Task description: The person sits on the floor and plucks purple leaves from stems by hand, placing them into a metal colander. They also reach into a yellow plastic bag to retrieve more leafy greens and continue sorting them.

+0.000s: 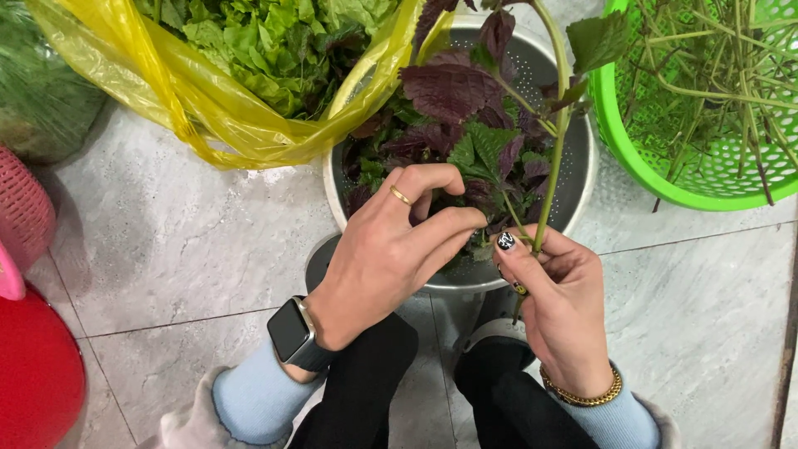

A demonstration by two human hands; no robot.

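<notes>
My knees in black trousers (366, 391) sit closest, at six o'clock, with my left hand (391, 249) and right hand (561, 308) just above them over the metal colander (582, 175). My right fingers (519, 258) are pinched shut on a herb stem (553, 158) that rises toward twelve o'clock from my thumb. My left fingers (449, 224), at nine o'clock of the stem, curl loosely into the purple-green leaves (453, 91), and I cannot tell whether they grip any.

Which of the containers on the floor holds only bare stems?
The bright green plastic basket at upper right: it holds stripped stems, while the metal colander holds purple-green leaves and the yellow bag holds leafy greens.
</notes>
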